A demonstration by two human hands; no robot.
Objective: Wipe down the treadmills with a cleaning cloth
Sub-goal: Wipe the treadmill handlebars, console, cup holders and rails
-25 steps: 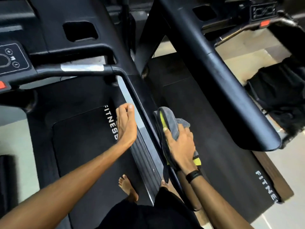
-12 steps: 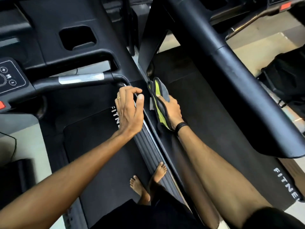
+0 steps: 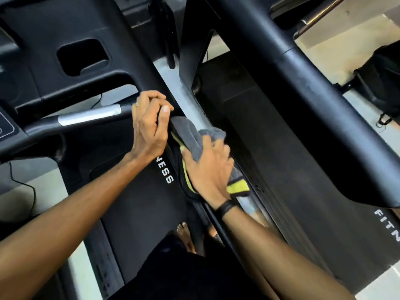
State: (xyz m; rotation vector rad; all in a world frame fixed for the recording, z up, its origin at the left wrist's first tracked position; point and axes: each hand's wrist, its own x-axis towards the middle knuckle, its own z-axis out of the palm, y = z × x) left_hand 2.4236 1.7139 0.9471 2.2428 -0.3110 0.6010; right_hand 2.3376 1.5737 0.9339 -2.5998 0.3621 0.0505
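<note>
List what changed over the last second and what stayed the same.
The left hand, open and off the handrail a second ago, moved up and now grips the rail's bend. The right hand slid the cloth up the rail's side arm, then partway back. The right hand's grip on the cloth stayed, as did the bare feet on the belt.

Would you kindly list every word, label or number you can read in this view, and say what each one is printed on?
"NESS", white letters on the left treadmill belt; the left hand hides the word's start.
"FITN", white letters on the right treadmill belt, cut off at the picture's edge.
Control panel at the far left: markings too cropped to read.
</note>
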